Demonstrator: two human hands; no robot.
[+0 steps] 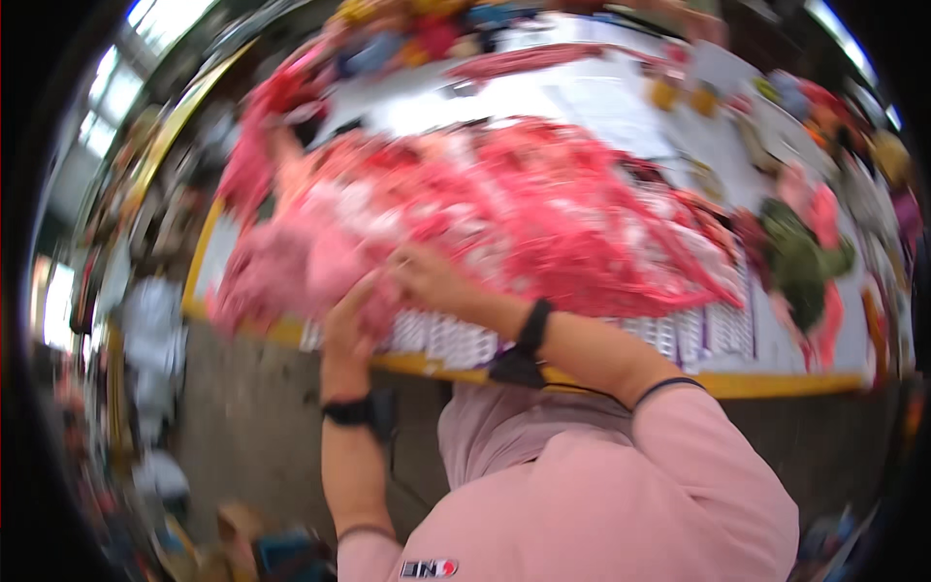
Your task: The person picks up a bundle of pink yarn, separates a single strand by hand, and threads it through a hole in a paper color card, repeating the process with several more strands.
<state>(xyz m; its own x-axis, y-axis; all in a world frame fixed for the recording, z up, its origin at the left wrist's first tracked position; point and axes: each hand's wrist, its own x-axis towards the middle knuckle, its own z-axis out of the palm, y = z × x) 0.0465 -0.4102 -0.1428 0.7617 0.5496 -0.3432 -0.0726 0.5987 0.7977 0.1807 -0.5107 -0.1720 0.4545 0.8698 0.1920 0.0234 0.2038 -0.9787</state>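
Note:
Motion blurs the picture. My left hand (347, 320) is at the near left of the table, with its fingers closed on a soft pink bundle (335, 267) that looks like yarn. Just right of it, my right hand (429, 279) pinches the lower side of the same bundle; its fingertips are partly hidden. A duskier pink clump (257, 276) lies to the left, against the bundle. Beyond my hands spreads a large heap of red, coral, pink and white strands (543, 213). Dark bands circle both my wrists.
The pale table (611, 364) has a yellow front edge (766, 386). Patterned white sheets (456, 339) lie under the heap. Green strands (795, 262) and pink ones sit at the right. Papers (611, 112) and a long red hank (524, 60) lie farther back. Crowded shelves (165, 213) stand left.

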